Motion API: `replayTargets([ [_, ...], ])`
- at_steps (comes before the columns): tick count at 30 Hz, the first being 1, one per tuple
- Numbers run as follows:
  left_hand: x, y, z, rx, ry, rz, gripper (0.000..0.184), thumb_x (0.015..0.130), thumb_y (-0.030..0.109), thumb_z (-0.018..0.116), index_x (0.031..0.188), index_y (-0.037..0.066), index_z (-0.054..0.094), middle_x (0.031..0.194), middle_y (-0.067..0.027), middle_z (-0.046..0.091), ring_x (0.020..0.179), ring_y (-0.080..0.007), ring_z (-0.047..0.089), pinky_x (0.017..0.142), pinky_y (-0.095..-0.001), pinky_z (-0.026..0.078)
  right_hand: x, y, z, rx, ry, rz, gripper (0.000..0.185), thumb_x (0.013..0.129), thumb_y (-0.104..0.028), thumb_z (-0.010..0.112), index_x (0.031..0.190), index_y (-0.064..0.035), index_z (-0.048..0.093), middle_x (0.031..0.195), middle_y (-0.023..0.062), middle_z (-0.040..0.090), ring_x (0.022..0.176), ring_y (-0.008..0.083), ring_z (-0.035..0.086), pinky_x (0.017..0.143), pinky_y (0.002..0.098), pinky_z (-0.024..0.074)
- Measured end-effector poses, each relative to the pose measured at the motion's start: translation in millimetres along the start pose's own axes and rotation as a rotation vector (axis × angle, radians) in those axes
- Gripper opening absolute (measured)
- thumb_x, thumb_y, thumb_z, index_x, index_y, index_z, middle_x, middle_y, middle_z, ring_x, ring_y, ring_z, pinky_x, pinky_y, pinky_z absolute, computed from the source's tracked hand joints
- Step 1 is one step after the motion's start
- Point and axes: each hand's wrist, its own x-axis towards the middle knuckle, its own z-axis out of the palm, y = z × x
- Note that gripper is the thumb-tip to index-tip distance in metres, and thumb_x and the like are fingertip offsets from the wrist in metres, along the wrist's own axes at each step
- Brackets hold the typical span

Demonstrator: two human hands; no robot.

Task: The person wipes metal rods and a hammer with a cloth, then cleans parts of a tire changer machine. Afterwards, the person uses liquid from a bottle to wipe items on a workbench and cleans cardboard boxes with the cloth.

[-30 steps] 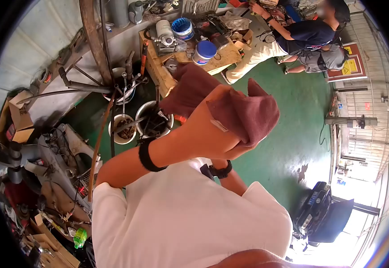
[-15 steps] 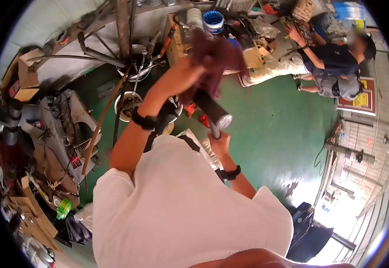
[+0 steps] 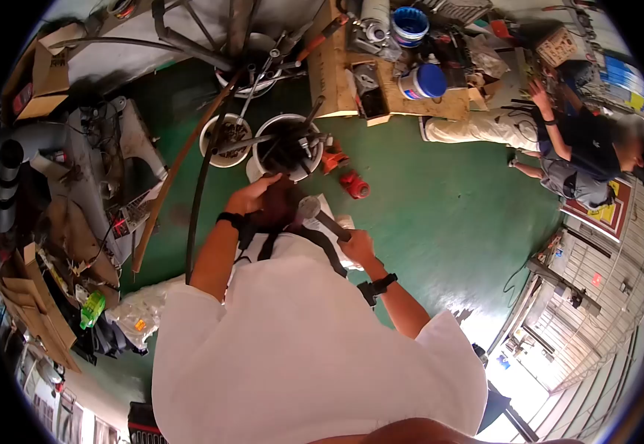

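Observation:
My left hand (image 3: 250,197) is closed around a bunched dark red cloth (image 3: 280,203), held low in front of my waist. In my right hand (image 3: 357,247), the fingers wrap round the handle of a sledgehammer (image 3: 309,208). Its round steel face points up toward me, just right of the cloth. Whether cloth and hammer head touch, I cannot tell. Beyond my hands stands a white bucket (image 3: 259,164) full of dark metal tools. A smaller white bucket (image 3: 205,140) of metal bits is to its left.
A red bottle jack (image 3: 354,185) sits on the green floor (image 3: 440,214). Ahead is a wooden bench (image 3: 329,81) with a blue-lidded tub (image 3: 423,81). Long rods (image 3: 168,185) lean at left, near a grey metal part (image 3: 133,140). Another person (image 3: 596,140) works at the far right.
My left hand with the cloth has come down and back toward my waist. The hammer head has swung left and lower, still in my right hand. The whole view has shifted.

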Motion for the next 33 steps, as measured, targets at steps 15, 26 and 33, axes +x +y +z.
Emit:
replayTargets([
  [15,-34.7,55.0,12.7,0.932,0.693,0.594,0.05,0.093,0.043,0.057,0.11,-0.004,0.058,0.096,-0.0183,0.065,0.086,-0.0223,0.064,0.077,-0.0349,0.05,84.2,86.7,82.6,-0.04,0.006,0.315,0.04,0.072,-0.037,0.068,0.086,0.0007,0.069,0.087,0.0282,0.065,0.088,0.0437,0.064,0.076,0.0498,0.0526],
  [26,-89.0,54.7,-106.7,1.806,1.272,0.8,0.03,0.087,0.027,0.058,0.099,-0.001,0.062,0.092,-0.0206,0.057,0.085,-0.039,0.057,0.069,-0.0498,0.047,130.9,92.2,124.1,0.103,0.056,0.475,0.039,0.072,-0.036,0.064,0.087,-0.0005,0.071,0.087,0.0274,0.066,0.089,0.043,0.065,0.079,0.0489,0.0512],
  [33,-77.9,-8.3,-160.4,1.844,1.271,0.388,0.042,0.084,0.025,0.06,0.119,0.004,0.053,0.097,-0.0221,0.057,0.086,-0.0406,0.059,0.074,-0.053,0.049,180.1,73.3,106.7,0.063,0.026,0.378,0.039,0.073,-0.036,0.063,0.092,-0.0034,0.071,0.09,0.0257,0.067,0.091,0.0435,0.064,0.081,0.0479,0.0513],
])
